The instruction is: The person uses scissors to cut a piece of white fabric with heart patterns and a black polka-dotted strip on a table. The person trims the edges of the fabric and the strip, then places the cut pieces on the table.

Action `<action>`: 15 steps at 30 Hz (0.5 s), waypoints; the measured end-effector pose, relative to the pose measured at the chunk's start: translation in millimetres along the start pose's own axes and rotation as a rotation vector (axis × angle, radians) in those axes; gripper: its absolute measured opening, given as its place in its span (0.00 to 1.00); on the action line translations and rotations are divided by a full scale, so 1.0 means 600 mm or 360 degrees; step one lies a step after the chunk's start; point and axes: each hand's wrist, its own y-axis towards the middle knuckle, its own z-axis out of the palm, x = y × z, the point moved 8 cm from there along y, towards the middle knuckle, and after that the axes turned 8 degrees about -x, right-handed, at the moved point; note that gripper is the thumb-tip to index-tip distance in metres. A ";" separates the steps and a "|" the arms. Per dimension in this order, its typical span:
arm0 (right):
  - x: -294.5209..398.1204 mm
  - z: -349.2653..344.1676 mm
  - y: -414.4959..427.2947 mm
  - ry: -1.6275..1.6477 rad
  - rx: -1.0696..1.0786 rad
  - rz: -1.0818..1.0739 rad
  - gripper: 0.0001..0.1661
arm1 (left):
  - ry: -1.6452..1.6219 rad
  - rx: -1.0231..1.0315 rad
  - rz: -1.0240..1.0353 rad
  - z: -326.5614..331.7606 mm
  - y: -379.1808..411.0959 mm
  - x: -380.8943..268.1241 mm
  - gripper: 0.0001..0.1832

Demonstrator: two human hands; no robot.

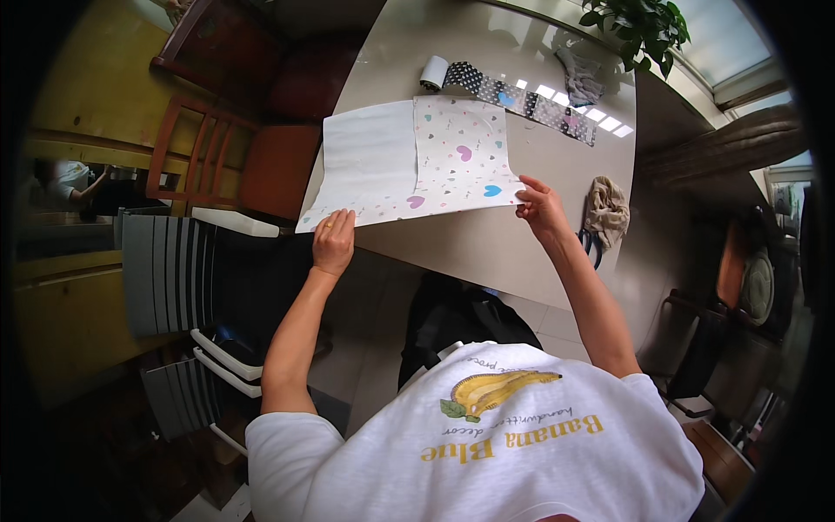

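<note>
A white sheet with a printed heart pattern lies over the pale tabletop. Its left part shows a plain white face, while hearts cover the right part and the strip along the near edge. My left hand holds that near edge close to the left corner, fingers on top and thumb hidden. At the near right corner, my right hand pinches the sheet between thumb and fingers. Between my hands the edge runs fairly straight, slanting up to the right.
Behind the sheet sits a roll beside an unrolled dotted strip with hearts. A grey cloth lies farther right. Near the right edge, a beige cloth partly covers dark-handled scissors. Chairs stand left; a leafy plant hangs beyond.
</note>
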 end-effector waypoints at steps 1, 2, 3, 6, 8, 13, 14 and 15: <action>0.032 0.026 -0.018 -0.0006 0.0090 -0.0050 0.35 | 0.0053 -0.0095 0.0054 -0.023 0.011 0.000 0.11; 0.053 0.044 -0.029 -0.0011 0.0187 -0.0098 0.36 | 0.0086 -0.0114 0.0131 -0.035 0.007 -0.007 0.10; 0.059 0.043 -0.038 -0.0088 0.0189 -0.0175 0.38 | 0.0069 -0.0094 0.0188 -0.036 -0.003 -0.017 0.11; 0.029 0.010 -0.076 -0.0366 0.0135 -0.0367 0.43 | 0.0007 -0.0027 0.0263 -0.004 -0.058 -0.065 0.05; -0.044 -0.079 -0.058 -0.0543 -0.0090 -0.0211 0.43 | -0.0005 0.0089 0.0265 0.044 -0.080 -0.099 0.02; -0.146 -0.244 -0.016 -0.1091 -0.0502 -0.0255 0.41 | -0.0043 0.0251 0.0140 0.150 -0.072 -0.149 0.04; -0.147 -0.250 -0.014 -0.1181 -0.0511 -0.0311 0.41 | -0.0041 0.0332 0.0163 0.163 -0.072 -0.151 0.03; -0.140 -0.249 -0.015 -0.1267 -0.0521 -0.0366 0.40 | -0.0039 0.0415 0.0191 0.173 -0.067 -0.154 0.03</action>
